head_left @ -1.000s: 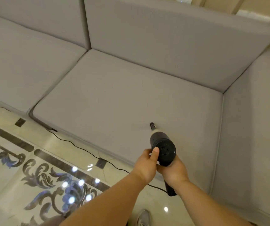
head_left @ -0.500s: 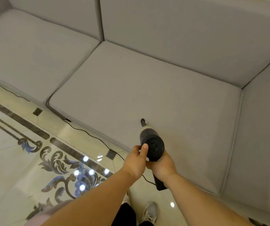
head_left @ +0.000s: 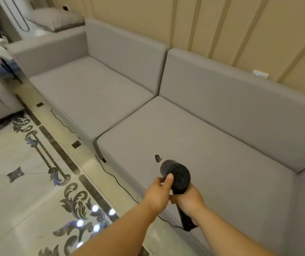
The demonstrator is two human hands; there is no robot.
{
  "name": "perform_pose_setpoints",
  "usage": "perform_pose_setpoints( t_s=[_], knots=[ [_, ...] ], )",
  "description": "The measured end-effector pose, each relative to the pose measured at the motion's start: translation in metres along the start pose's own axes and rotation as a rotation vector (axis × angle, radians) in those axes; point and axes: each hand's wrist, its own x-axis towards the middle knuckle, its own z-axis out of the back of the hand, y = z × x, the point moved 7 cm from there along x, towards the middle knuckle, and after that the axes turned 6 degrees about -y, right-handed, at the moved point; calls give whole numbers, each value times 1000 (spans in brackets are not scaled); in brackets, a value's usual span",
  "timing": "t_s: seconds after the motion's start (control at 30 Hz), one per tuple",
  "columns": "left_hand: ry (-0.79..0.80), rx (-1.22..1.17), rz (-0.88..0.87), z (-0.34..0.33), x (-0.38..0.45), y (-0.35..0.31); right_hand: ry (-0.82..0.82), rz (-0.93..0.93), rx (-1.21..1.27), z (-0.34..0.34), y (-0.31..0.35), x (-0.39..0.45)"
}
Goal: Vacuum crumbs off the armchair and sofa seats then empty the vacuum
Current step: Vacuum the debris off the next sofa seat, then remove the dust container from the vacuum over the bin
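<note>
Our right fingers (head_left: pixel 173 197) curl round the handle of a black handheld vacuum (head_left: pixel 175 175), while our left hand (head_left: pixel 157 194) steadies its body, thumb pressed on the round rear cap. Its thin nozzle points at the grey sofa seat (head_left: pixel 194 137). A black cord (head_left: pixel 118 182) trails over the patterned floor (head_left: pixel 19 191).

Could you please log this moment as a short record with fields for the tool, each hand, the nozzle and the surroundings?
tool: black handheld vacuum, nozzle pointing away over the right seat cushion
right hand: grips the vacuum's handle
left hand: holds the body, thumb on its rear cap
nozzle contact: cannot tell
cord: thin, black, along the floor by the sofa front
crumbs: none discernible
</note>
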Motion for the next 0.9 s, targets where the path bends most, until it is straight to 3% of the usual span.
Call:
perform_pose_setpoints(
  t_s=[0.17,0.4,0.63,0.9],
  knots=[
    [-29,-156,-46,87,3,-43,40,126,-6,-42,96,2],
    [-84,-256,-101,258,27,-76,137,277,-35,-157,245,6],
    [-380,-411,-111,501,41,-81,378,436,-40,-334,414,-15],
    [-620,-782,-85,706,80,-72,696,554,-123,-520,539,-27]
  ],
)
